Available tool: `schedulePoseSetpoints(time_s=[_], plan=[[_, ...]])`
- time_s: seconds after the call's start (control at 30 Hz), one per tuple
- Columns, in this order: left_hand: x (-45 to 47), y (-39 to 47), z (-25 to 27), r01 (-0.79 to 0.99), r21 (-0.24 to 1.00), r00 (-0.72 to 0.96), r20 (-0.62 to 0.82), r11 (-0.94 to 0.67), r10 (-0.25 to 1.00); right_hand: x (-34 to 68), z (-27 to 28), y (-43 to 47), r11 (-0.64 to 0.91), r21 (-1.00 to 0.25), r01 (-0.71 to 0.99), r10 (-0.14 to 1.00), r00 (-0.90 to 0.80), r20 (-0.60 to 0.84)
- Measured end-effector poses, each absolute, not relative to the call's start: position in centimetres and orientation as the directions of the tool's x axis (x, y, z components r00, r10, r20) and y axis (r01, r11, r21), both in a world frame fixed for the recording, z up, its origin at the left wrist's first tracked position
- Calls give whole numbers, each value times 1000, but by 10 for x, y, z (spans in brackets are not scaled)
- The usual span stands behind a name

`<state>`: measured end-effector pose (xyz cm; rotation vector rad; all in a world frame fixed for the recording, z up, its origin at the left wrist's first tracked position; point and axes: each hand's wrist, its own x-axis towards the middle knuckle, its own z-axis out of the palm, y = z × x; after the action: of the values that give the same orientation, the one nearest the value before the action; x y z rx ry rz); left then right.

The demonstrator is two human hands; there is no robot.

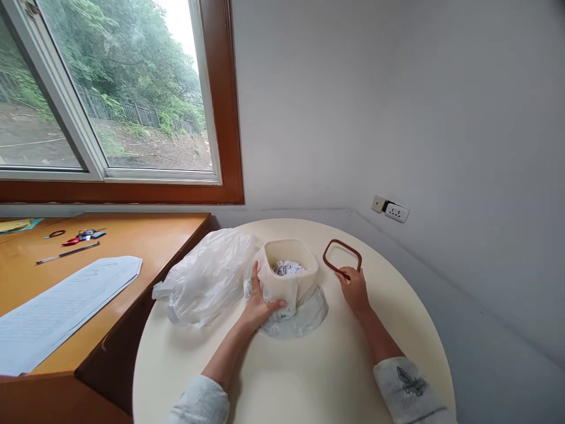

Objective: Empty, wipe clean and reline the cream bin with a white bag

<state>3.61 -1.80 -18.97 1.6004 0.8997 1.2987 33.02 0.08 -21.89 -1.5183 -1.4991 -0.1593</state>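
A small cream trash bin stands on the round table, lined with a thin plastic bag whose edge hangs over the outside and spreads around the base. Crumpled white paper lies inside it. My left hand grips the bin's near left corner, thumb across the front and fingers up the left side. To the right of the bin, my right hand pinches the near edge of a reddish-brown rim ring, a rounded square frame held tilted up and apart from the bin.
A crumpled clear plastic bag lies left of the bin on the round table. The wooden desk at left bears paper sheets, a pen and keys. A wall socket sits behind the table.
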Motion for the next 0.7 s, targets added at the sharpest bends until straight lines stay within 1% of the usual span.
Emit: schedulePoseSetpoints(time_s=[0.17, 0.43, 0.7], plan=[[35, -15, -192, 14, 932, 203, 353, -363, 914, 347, -235, 2, 117, -521, 845, 739, 277, 615], [38, -16, -190, 9, 937, 166, 343, -350, 924, 351, -239, 3, 28, -529, 848, 777, 314, 545], [35, -19, -186, 89, 920, 222, 355, -382, 908, 353, -241, 3, -30, -523, 852, 785, 344, 515]])
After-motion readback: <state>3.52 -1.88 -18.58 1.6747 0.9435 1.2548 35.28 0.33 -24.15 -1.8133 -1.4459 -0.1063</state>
